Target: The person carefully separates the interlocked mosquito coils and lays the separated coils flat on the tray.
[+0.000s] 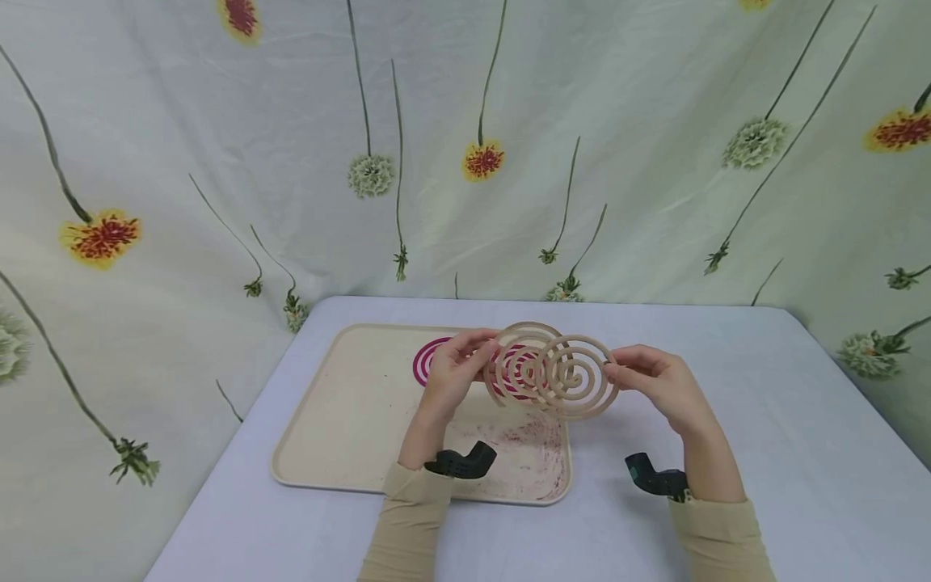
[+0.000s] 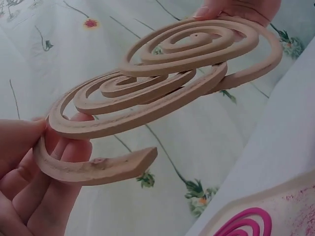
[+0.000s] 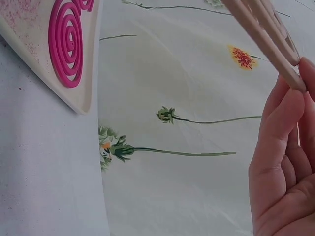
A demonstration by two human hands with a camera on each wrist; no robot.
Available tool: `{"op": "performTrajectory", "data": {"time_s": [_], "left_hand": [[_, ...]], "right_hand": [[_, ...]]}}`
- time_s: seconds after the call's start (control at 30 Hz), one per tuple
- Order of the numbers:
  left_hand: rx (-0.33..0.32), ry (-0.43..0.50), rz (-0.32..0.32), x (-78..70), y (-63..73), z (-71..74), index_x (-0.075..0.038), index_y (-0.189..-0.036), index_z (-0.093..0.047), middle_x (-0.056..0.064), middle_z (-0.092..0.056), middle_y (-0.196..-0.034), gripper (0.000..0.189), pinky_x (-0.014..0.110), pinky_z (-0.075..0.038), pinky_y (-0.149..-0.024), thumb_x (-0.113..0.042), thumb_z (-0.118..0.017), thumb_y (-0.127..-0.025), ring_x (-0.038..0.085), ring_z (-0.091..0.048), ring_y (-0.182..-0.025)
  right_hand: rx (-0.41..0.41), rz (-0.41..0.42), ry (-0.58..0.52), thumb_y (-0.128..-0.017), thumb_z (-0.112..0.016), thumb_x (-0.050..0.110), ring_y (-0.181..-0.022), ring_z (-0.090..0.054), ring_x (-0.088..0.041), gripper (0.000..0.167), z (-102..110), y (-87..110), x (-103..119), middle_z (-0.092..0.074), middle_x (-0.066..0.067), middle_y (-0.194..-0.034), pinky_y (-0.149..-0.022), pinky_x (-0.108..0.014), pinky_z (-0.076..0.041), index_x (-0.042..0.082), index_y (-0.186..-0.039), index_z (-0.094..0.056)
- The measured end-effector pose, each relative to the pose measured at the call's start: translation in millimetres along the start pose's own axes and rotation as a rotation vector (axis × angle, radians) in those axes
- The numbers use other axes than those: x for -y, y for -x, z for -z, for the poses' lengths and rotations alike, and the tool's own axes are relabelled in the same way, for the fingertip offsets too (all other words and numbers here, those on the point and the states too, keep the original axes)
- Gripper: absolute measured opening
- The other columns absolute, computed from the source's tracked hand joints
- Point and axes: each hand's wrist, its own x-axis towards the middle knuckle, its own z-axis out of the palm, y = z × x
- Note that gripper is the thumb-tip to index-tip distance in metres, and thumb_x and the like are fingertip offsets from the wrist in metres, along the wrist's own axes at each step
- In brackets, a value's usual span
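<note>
Both hands hold up a pair of beige mosquito coils over the right part of the tray, tilted and overlapping in the middle. My left hand (image 1: 452,370) pinches the outer ring of the left coil (image 2: 108,130) between thumb and fingers; that coil's blunt free end sticks out below. On the other side, my right hand (image 1: 663,386) pinches the rim of the right coil (image 2: 172,68), which lies over part of the left one. Behind and beneath them, pink mosquito coils (image 3: 55,49) lie on the tray, partly hidden by my left hand and the beige coils.
The cream tray (image 1: 342,412) lies on a white-covered table (image 1: 764,404), with pinkish crumbs scattered on its right part. A flower-printed cloth (image 1: 655,226) hangs behind the table. Black wrist mounts (image 1: 465,462) sit at both wrists.
</note>
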Motion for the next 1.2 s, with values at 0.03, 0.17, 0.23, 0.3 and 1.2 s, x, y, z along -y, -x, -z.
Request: {"op": "performTrajectory", "data": {"time_s": [0.03, 0.17, 0.23, 0.3, 1.2], "left_hand": [[-0.015, 0.016, 0.013, -1.1, 0.1, 1.3, 0.007, -0.113, -0.061, 0.008, -0.066, -0.089, 0.025, 0.026, -0.056, -0.061, -0.006, -0.060, -0.092, 0.011, -0.064, -0.065], [-0.085, 0.075, 0.055, -4.3, 0.3, 7.6, 0.007, -0.113, -0.059, 0.004, -0.065, -0.086, 0.025, 0.024, -0.055, -0.063, -0.007, -0.059, -0.092, 0.011, -0.064, -0.066], [-0.117, 0.100, 0.051, -5.5, 0.2, 10.6, 0.006, -0.113, -0.059, 0.004, -0.065, -0.086, 0.026, 0.023, -0.055, -0.063, -0.008, -0.060, -0.092, 0.011, -0.064, -0.066], [-0.140, 0.120, 0.028, -6.3, 0.2, 13.0, 0.006, -0.114, -0.058, 0.004, -0.066, -0.086, 0.026, 0.024, -0.056, -0.063, -0.007, -0.060, -0.092, 0.012, -0.064, -0.066], [0.132, 0.215, -0.029, -15.3, 20.5, 69.2, -0.010, -0.109, -0.069, 0.005, -0.065, -0.107, 0.029, 0.026, -0.056, -0.071, 0.001, -0.045, -0.097, 0.014, -0.066, -0.085]], "right_hand": [[-0.006, 0.007, -0.010, -0.086, -0.068, 0.012, -0.080, -0.064, -0.010, 0.028, 1.0, 0.5, 0.3, -0.068, 0.007, -0.089, -0.072, -0.025, -0.054, -0.007, -0.107, -0.064], [-0.017, 0.013, -0.047, -0.086, -0.068, 0.011, -0.081, -0.064, -0.009, 0.017, 4.5, 2.2, 1.5, -0.069, 0.008, -0.089, -0.073, -0.024, -0.054, 0.005, -0.102, -0.070], [-0.022, 0.014, -0.076, -0.086, -0.068, 0.009, -0.081, -0.065, -0.009, 0.014, 6.0, 2.8, 1.6, -0.069, 0.007, -0.089, -0.073, -0.024, -0.054, 0.012, -0.099, -0.072], [-0.022, 0.019, -0.100, -0.086, -0.067, 0.007, -0.080, -0.065, -0.009, 0.015, 7.2, 3.3, 1.5, -0.069, 0.006, -0.088, -0.073, -0.023, -0.054, 0.014, -0.097, -0.073], [0.109, -0.012, 0.005, -0.087, -0.067, 0.009, -0.079, -0.066, -0.012, 0.032, 6.8, 1.1, -3.7, -0.070, 0.004, -0.089, -0.073, -0.029, -0.055, -0.013, -0.109, -0.063]]}}
